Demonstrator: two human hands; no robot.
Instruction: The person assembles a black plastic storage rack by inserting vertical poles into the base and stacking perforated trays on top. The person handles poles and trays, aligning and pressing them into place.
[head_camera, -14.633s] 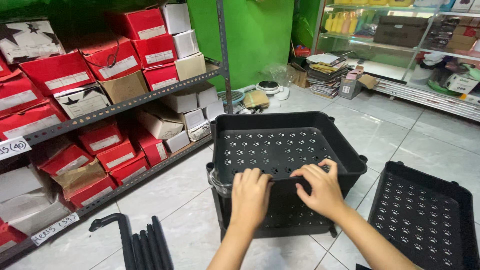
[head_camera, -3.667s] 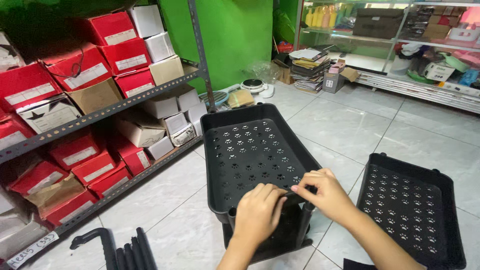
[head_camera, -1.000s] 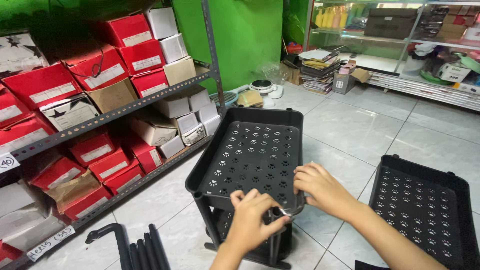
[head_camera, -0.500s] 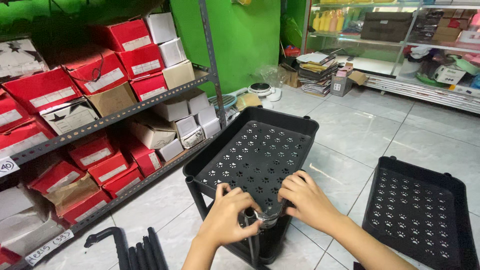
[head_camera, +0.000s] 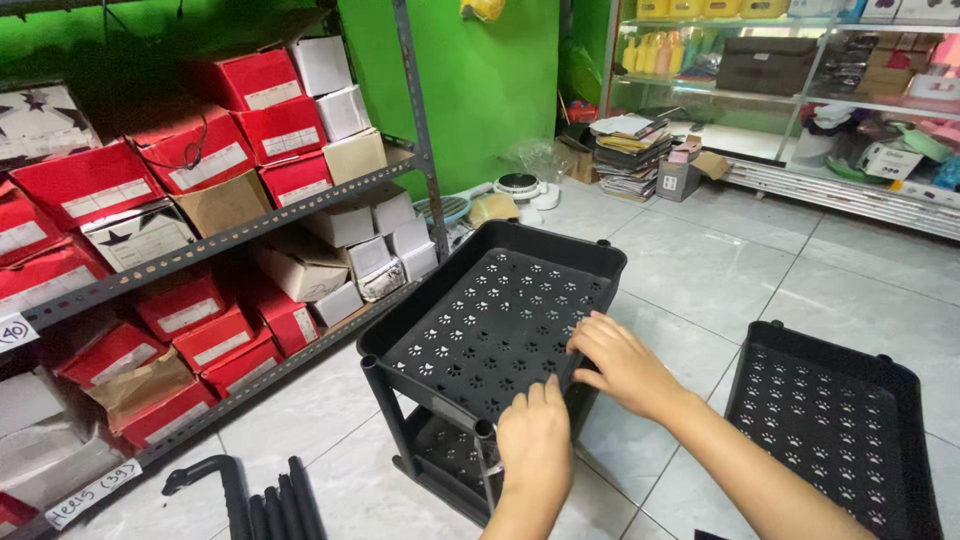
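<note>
black perforated plastic shelf tray (head_camera: 500, 315) seated on post frame, on tile floor (head_camera: 700, 270) | left hand (head_camera: 535, 445) fingers together at near rim | right hand (head_camera: 620, 365) fingers apart on right edge | second black perforated tray (head_camera: 840, 430) unmounted, floor right | loose black tubes (head_camera: 270, 500) unused

A black perforated tray (head_camera: 497, 318) is seen raised on black corner posts above a lower tray (head_camera: 440, 452), on a pale tiled floor (head_camera: 700, 270). The near edge of the upper tray is gripped by the left hand (head_camera: 533, 442); its right rim is touched by the right hand (head_camera: 620, 362) — fingers spread over the holes. A second loose black tray (head_camera: 835, 430) lies to the right. Red and white boxes (head_camera: 190, 170) are stacked on grey metal shelving (head_camera: 250, 235) to the left — black tubes (head_camera: 265, 500) lie below.
</note>
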